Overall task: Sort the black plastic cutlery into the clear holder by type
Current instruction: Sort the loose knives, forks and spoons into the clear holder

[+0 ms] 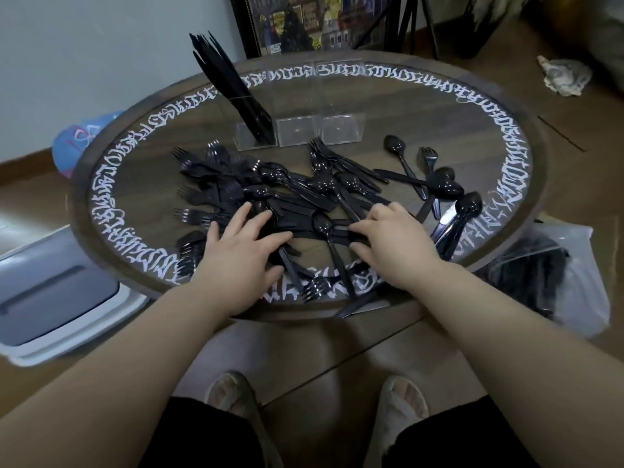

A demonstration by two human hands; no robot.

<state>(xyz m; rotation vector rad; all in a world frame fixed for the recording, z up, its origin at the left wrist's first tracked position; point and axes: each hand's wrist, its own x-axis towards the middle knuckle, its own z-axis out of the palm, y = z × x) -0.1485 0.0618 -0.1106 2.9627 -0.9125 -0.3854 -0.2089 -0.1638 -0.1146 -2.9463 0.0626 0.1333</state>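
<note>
Pale wall [101, 45], wooden floor [557, 170]

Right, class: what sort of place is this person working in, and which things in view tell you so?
Probably a room in a home, not a workshop: a low round table with decorative lettering, a framed picture leaning on the wall, wood flooring.
</note>
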